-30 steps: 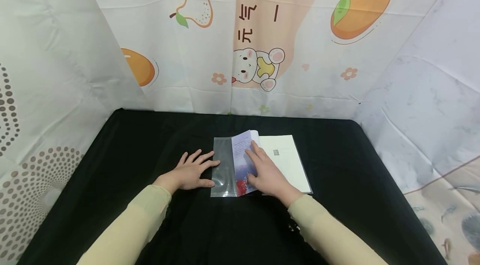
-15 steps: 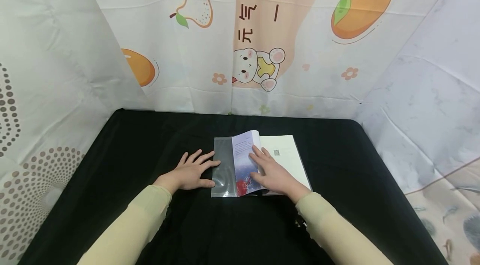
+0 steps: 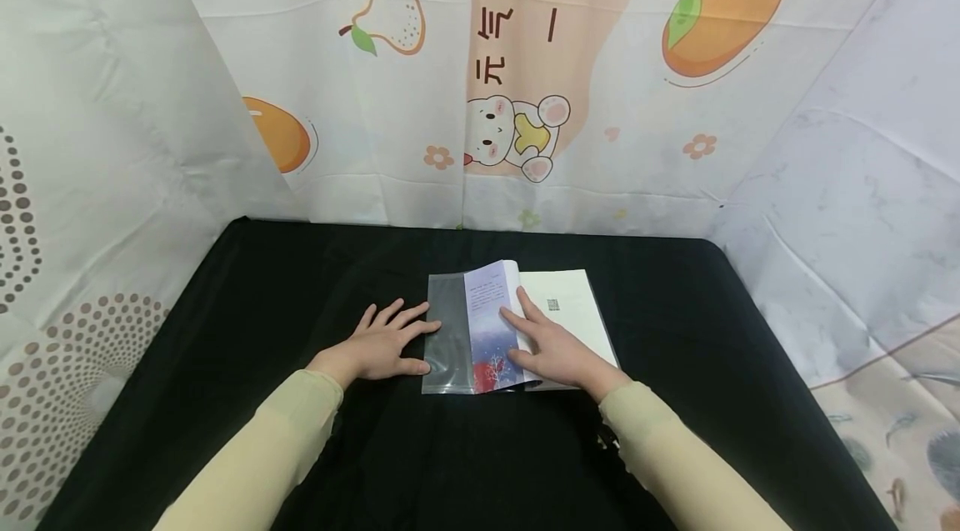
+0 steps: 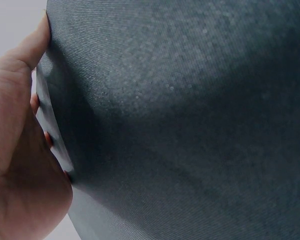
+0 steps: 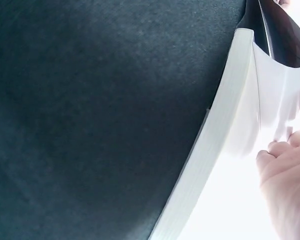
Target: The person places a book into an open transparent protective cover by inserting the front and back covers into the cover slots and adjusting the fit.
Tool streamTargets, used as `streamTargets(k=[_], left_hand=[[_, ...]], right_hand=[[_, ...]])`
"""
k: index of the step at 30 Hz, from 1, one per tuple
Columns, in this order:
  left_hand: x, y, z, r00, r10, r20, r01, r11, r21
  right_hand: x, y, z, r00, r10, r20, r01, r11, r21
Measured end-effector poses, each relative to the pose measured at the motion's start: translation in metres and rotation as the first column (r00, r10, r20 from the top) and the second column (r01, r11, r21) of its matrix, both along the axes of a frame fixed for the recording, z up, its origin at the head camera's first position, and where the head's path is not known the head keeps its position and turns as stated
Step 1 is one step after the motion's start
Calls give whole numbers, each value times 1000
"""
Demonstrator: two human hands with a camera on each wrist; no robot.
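A book with a white page facing up lies on the black cloth, in the middle of the head view. Its purple printed cover flap bends up and over to the left, onto a clear plastic sheet. My left hand lies spread on the cloth, index finger and thumb touching the sheet's left edge. My right hand rests over the page, with its index finger and thumb stretched along the flap's right edge. In the right wrist view the thick page block shows, while the page beside my right fingers is overexposed.
Black cloth covers the table around the book. A printed curtain hangs behind the table, with pale sheets along the sides. Something small and dark shows under the right cuff.
My right hand has slid rightward from on top of the purple flap to its right edge, uncovering more of the print. The left hand has stayed in place.
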State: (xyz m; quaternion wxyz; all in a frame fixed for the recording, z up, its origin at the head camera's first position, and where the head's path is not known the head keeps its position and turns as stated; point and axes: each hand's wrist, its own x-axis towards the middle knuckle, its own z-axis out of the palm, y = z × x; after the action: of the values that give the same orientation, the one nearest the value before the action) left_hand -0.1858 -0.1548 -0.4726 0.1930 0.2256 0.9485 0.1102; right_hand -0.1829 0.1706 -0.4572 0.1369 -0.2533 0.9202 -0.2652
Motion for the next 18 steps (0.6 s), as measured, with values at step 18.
streamTargets(k=[18], left_hand=[[2, 0, 5, 1000, 1, 5, -1, 1000, 16]], right_hand=[[2, -9, 3, 999, 8, -31, -4, 994, 105]])
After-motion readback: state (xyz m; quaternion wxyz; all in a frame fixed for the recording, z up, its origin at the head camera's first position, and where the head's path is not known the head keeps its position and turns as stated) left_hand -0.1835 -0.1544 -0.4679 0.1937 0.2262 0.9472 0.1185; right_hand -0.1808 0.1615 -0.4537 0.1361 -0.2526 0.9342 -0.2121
